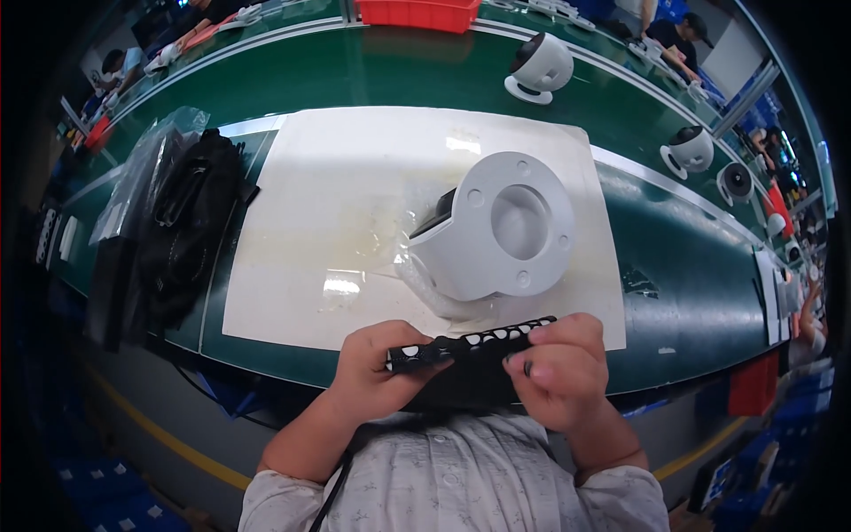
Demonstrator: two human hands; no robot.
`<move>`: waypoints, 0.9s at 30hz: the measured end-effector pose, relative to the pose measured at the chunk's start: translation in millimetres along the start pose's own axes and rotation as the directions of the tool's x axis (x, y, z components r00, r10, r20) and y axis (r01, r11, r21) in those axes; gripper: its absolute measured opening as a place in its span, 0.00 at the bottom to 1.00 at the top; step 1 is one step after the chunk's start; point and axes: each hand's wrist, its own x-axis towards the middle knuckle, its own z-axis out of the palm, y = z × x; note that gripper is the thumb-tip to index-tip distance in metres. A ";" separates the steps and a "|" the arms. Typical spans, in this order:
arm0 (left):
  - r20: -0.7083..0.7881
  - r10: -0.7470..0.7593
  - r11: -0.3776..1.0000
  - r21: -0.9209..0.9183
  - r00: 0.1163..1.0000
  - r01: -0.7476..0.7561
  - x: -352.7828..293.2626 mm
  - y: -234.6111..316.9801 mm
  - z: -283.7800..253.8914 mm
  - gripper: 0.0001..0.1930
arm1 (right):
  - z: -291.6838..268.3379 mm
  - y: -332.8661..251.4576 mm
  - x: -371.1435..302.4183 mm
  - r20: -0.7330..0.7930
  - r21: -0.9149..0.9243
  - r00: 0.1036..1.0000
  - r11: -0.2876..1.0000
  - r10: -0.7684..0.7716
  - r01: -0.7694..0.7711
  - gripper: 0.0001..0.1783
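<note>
My left hand [374,365] is closed on one end of a black strip with a row of round white spots [483,340], held in front of my body at the table's near edge. My right hand [569,368] is closed at the strip's other end; its fingertips also show a small dark piece [527,366], too small to name. Just beyond the hands lies a white rounded device [450,262], tipped over so its ring-shaped base [557,208] faces up, with small round marks around a central hollow. Clear plastic film [430,291] is under it.
A large white sheet [301,204] covers the middle of the green table. At left lie a black pouch [191,222] and clear plastic bags [146,164]. Similar white devices [541,66] stand along the green belt beyond, with a red bin [417,13]. Other people work farther off.
</note>
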 end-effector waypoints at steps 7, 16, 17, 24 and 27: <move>0.006 0.064 0.997 0.039 0.998 -0.064 0.7 0.9 -0.8 0.09 | 9.4 -0.9 18.3 0.012 0.276 0.986 0.948 -0.169 0.159 0.26; 0.034 0.398 0.897 0.194 0.917 -0.397 20.2 -3.3 10.7 0.11 | 1.0 67.4 100.3 0.009 0.581 0.944 0.766 0.330 -0.274 0.39; 0.054 0.379 0.896 0.231 0.924 -0.381 19.2 -8.3 9.4 0.10 | 1.2 67.5 103.4 0.089 0.520 0.927 0.777 0.364 -0.355 0.40; 0.022 0.395 0.893 0.225 0.918 -0.390 10.6 -22.0 7.4 0.10 | -2.7 68.2 95.9 0.208 0.410 0.927 0.832 0.313 -0.373 0.41; 0.020 0.433 0.875 0.229 0.901 -0.426 10.0 -28.5 4.8 0.11 | -4.3 61.0 94.1 0.215 0.245 0.974 0.961 0.074 -0.127 0.40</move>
